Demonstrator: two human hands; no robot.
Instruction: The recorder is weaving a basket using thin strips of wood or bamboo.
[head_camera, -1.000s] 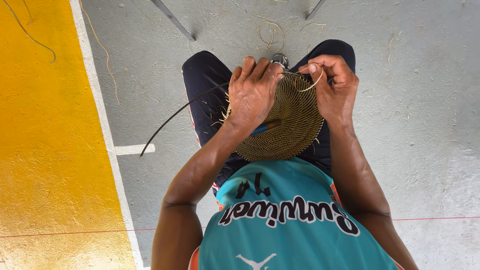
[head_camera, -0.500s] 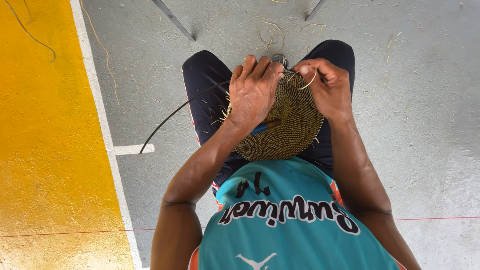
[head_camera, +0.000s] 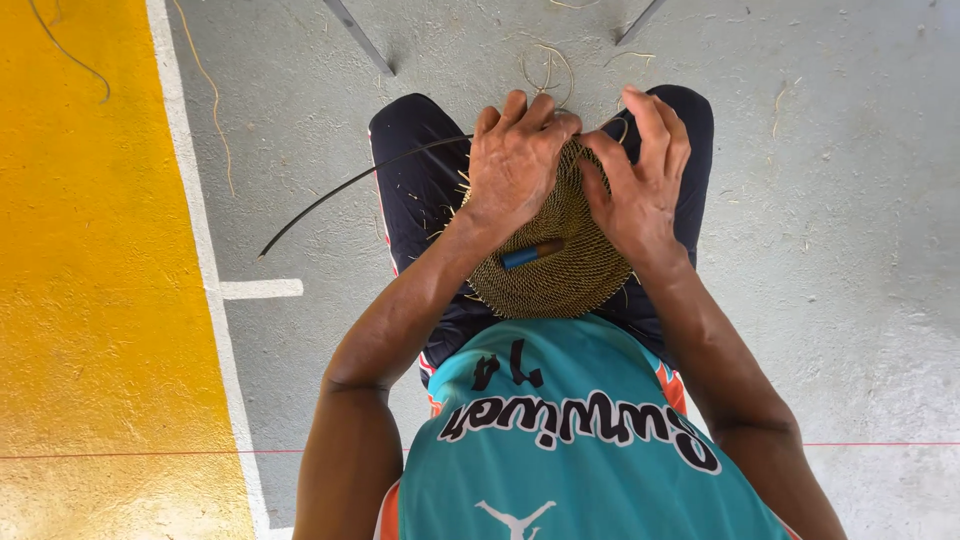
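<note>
A round woven disc of tan fibre (head_camera: 560, 270) rests on my lap over dark shorts. My left hand (head_camera: 515, 160) grips the disc's far rim from the left, fingers curled over the edge. My right hand (head_camera: 640, 180) pinches the same rim from the right, fingertips meeting the left hand's. A small blue and brown tool (head_camera: 530, 253) lies on the disc's middle. A long dark strand (head_camera: 340, 190) runs from under my left hand out to the left over the floor.
I sit on a grey concrete floor (head_camera: 850, 250). A white painted line (head_camera: 190, 230) borders a yellow painted area (head_camera: 90, 300) on the left. Loose fibre scraps (head_camera: 548, 70) lie ahead of my knees. Two thin metal legs (head_camera: 360, 35) stand at the top.
Both hands have closed in together on the disc's far rim. The pale strand loop my right hand held up is no longer raised, and the blue tool now shows on the disc.
</note>
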